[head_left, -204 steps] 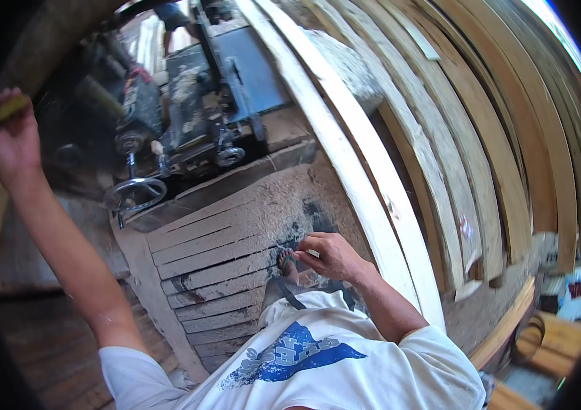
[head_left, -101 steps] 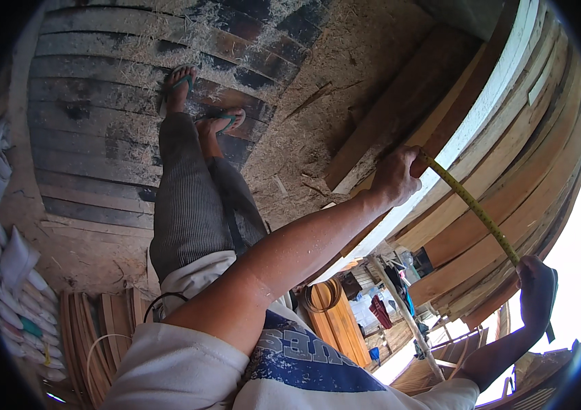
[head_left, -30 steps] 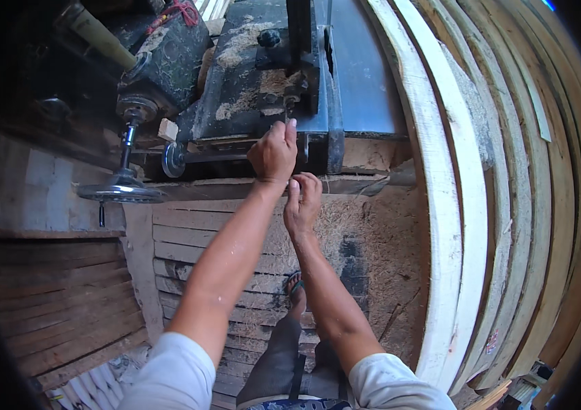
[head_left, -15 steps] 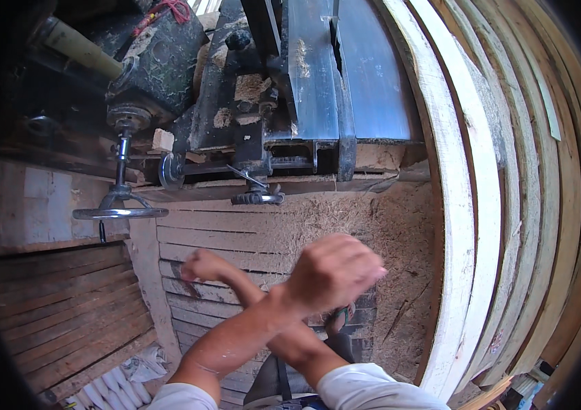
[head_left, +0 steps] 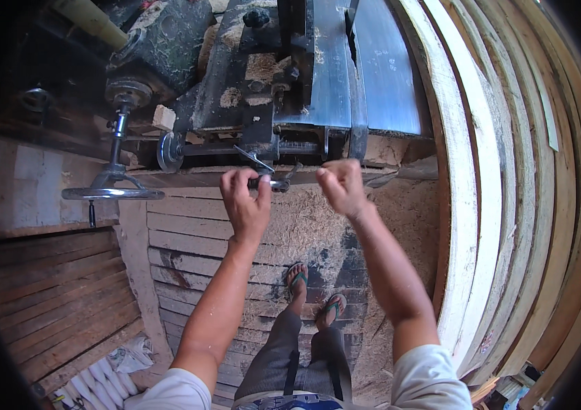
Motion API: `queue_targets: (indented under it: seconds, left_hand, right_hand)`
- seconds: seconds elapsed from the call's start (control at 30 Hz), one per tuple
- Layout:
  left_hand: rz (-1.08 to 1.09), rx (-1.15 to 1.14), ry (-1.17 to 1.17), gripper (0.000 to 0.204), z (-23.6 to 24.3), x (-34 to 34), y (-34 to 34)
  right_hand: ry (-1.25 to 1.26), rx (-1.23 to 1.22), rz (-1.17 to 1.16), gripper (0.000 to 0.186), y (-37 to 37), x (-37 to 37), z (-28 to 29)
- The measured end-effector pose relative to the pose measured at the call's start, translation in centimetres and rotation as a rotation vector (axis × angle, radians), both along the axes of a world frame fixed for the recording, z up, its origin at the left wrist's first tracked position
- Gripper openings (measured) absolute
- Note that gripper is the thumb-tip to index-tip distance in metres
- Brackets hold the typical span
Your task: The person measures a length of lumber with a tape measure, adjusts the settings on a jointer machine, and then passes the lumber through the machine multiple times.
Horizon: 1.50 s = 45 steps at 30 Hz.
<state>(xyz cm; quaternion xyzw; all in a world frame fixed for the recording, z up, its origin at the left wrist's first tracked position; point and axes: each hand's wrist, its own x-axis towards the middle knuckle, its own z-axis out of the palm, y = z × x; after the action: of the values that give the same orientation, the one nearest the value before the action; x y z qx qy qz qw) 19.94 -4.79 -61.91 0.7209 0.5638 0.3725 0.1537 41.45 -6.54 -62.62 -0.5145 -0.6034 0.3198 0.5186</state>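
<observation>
My left hand (head_left: pixel 244 205) is closed around the left side of a small dark handwheel (head_left: pixel 278 185) at the front of a woodworking machine's fence assembly. Its thumb and fingers pinch the rim. Just above this wheel sits a thin metal lever (head_left: pixel 254 158). My right hand (head_left: pixel 343 189) is curled into a closed shape just right of the wheel, by the machine's front edge. Whatever its fingers may hold is hidden. Behind both hands lies the machine's smooth metal table (head_left: pixel 387 82), with the dark upright fence (head_left: pixel 292 61) on its left part.
Long sawn boards (head_left: pixel 464 205) stand along the right side. A larger chrome handwheel (head_left: pixel 114 194) juts out at the left. Sawdust covers the slatted wooden floor (head_left: pixel 188 225), where my sandalled feet stand. Stacked planks (head_left: pixel 58 287) lie at lower left.
My forearms were crossed low over the floor. They have uncrossed and reached forward to the machine, and my left hand has taken hold of the small handwheel.
</observation>
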Motion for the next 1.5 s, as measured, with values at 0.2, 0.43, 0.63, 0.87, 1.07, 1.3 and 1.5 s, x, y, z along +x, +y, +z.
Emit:
queue_targets:
  seconds: [0.2,0.43,0.63,0.87,1.07,1.3,1.5]
  left_hand:
    - [0.169,-0.63,-0.713,0.012,-3.0,0.3,3.6]
    - [0.167,-0.869,-1.166,0.013,-3.9,-1.0,4.4]
    - [-0.021,-0.337,-0.502,0.042,0.6,-0.4,5.1]
    - [-0.416,0.118,1.039,0.055,5.1,1.4,8.0]
    - [-0.18,0.133,0.184,0.07,4.5,3.6,-9.5]
    - [-0.725,-1.305,-0.428,0.101,0.6,6.2,-64.3]
    - [-0.32,-1.419,-0.788,0.077,5.4,6.4,-84.2]
  right_hand:
    - [0.264,-0.327,-0.217,0.043,0.1,-8.4,-4.6]
    - [0.116,-0.514,-0.089,0.064,0.4,-8.6,-1.3]
    - [0.067,-0.516,-0.099,0.064,0.2,-8.1,0.3]
    - [-0.173,-0.379,-0.266,0.068,-11.6,-10.7,1.0]
    - [-0.232,-0.284,-0.445,0.029,-44.6,-6.5,10.6]
    - [-0.531,-0.838,-0.847,0.06,-78.1,2.0,10.0]
    - [-0.688,-0.909,-0.58,0.055,-79.6,-1.1,11.5]
